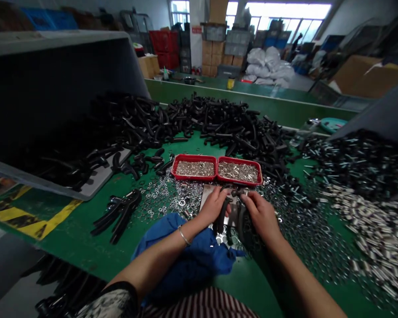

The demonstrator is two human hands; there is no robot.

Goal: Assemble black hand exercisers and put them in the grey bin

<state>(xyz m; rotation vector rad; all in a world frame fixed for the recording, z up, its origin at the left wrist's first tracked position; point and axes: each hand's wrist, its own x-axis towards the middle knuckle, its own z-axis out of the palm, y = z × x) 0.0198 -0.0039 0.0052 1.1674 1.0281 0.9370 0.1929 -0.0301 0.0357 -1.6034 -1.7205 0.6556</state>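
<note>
My left hand (216,205), a bangle on its wrist, is closed around a black curved handle (221,218). Close beside it, my right hand (261,213) grips another black handle (243,223), its upper end near the fingertips. Both handles hang with their long ends toward me, over a small metal plate (205,193). Whether the two parts touch at the top is too small to tell. Just beyond the hands stand a red tray (194,178) of small metal pieces and a second red tray (239,181) of small pins. Loose washers (182,203) lie to the left.
A heap of black handles (219,117) spans the back, spilling from a grey bin (132,57) at left. Finished-looking black handles (119,214) lie front left. Metal sleeves (368,234) and black parts with bolts (361,163) cover the right. A blue cloth (185,251) lies near my lap.
</note>
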